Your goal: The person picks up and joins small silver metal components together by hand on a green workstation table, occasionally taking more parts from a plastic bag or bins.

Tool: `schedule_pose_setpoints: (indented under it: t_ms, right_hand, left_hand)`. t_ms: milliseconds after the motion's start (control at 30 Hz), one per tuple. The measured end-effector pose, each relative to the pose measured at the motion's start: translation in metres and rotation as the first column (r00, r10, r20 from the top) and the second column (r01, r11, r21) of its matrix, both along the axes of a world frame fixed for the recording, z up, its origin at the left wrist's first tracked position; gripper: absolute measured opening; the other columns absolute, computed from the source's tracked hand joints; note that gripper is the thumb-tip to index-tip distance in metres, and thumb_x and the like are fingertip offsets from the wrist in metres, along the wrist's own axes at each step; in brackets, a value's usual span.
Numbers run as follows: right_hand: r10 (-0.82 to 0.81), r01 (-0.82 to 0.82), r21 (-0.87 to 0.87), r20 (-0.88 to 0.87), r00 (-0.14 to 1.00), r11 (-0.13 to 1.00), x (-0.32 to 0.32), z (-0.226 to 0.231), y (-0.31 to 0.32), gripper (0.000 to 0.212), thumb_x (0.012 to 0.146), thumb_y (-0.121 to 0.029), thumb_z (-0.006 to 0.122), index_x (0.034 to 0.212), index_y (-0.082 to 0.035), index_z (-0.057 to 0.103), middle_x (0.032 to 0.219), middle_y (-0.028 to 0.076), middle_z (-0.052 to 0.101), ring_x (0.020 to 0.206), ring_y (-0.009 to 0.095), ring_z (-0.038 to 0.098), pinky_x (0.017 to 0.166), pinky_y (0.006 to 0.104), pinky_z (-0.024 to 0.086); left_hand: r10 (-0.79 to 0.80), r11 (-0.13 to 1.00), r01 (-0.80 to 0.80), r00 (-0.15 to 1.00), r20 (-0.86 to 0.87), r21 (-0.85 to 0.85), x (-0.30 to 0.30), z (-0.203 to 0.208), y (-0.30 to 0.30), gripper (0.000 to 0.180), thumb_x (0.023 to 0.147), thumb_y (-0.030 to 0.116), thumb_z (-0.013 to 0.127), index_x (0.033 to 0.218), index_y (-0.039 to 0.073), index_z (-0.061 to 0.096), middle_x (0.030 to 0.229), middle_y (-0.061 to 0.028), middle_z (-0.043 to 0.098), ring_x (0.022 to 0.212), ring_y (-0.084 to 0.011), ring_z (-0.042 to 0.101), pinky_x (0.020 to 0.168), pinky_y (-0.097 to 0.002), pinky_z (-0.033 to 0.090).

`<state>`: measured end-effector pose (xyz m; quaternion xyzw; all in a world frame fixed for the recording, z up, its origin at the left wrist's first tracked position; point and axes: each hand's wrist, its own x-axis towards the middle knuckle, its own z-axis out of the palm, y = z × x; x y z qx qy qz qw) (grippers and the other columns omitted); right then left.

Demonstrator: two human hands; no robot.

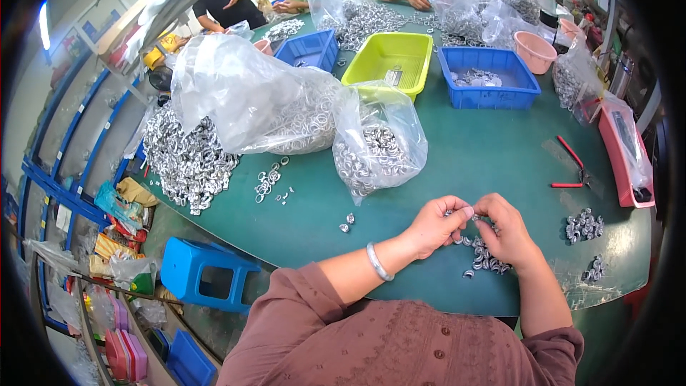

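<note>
My left hand [437, 227] and my right hand [506, 229] meet at the fingertips above the green table. Both are closed in a pinch on a small silver metal piece [474, 218], mostly covered by the fingers. Just below them lies a loose pile of small curved silver metal parts [487, 261]. A few more silver parts [346, 226] rest to the left of my left wrist. On the right are two small clusters of silver parts, a larger one [584, 226] and a smaller one [593, 269].
Red-handled pliers [574, 171] lie at right, near a pink tray [616, 150]. Beyond my hands stand a clear bag of parts [379, 150], a large bag of rings [250, 100], a heap of metal pieces [187, 164], a lime basin [389, 43] and a blue bin [493, 99]. Several people work opposite.
</note>
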<state>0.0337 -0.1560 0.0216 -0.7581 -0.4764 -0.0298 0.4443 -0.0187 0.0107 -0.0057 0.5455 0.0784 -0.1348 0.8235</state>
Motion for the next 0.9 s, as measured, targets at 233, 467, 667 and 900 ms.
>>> schedule_pose_setpoints:
  t_ms: [233, 467, 667, 900]
  right_hand:
    - [0.032, -0.031, 0.021, -0.043, 0.999, 0.999, -0.0032, 0.0036, -0.0058, 0.03, 0.066, 0.009, 0.058, 0.093, -0.001, 0.051, 0.086, 0.012, 0.055, 0.077, 0.028, 0.057, 0.064, 0.0335, 0.047]
    - [-0.035, 0.039, 0.117, -0.034, 0.999, 0.992, -0.0066, 0.0037, -0.0007, 0.031, 0.067, 0.007, 0.062, 0.095, -0.001, 0.052, 0.085, 0.01, 0.054, 0.073, 0.021, 0.056, 0.063, 0.0294, 0.047]
    - [-0.034, 0.067, 0.194, -0.166, 0.986, 0.979, -0.003, -0.0054, -0.0018, 0.02, 0.07, 0.004, 0.064, 0.087, 0.0, 0.055, 0.084, 0.008, 0.055, 0.071, 0.015, 0.054, 0.062, 0.0258, 0.045]
    - [-0.055, 0.093, 0.204, -0.186, 0.981, 0.974, -0.0061, -0.0004, -0.0017, 0.014, 0.071, 0.005, 0.062, 0.082, 0.0, 0.056, 0.082, 0.009, 0.056, 0.072, 0.017, 0.056, 0.062, 0.0271, 0.045]
  left_hand:
    - [-0.125, 0.989, 0.121, 0.991, 0.052, 0.08, -0.003, 0.0003, -0.004, 0.018, 0.087, 0.025, 0.057, 0.087, 0.006, 0.057, 0.067, 0.0015, 0.051, 0.054, -0.0046, 0.048, 0.044, -0.0166, 0.035]
    - [-0.123, 0.989, 0.12, 0.992, -0.026, -0.085, -0.0023, 0.0017, 0.0007, 0.014, 0.087, 0.021, 0.055, 0.086, 0.007, 0.058, 0.068, 0.0003, 0.053, 0.054, -0.0068, 0.05, 0.042, -0.017, 0.034]
    - [-0.11, 0.966, 0.101, 0.994, -0.023, -0.239, -0.0029, 0.0001, 0.0022, 0.015, 0.088, 0.021, 0.054, 0.089, 0.007, 0.059, 0.069, -0.0003, 0.054, 0.054, -0.008, 0.051, 0.041, -0.0172, 0.033]
    - [-0.108, 0.965, 0.1, 0.994, -0.018, -0.241, -0.0014, -0.0031, -0.0013, 0.014, 0.088, 0.021, 0.054, 0.091, 0.008, 0.057, 0.07, 0.0005, 0.053, 0.055, -0.0073, 0.05, 0.041, -0.0169, 0.032]
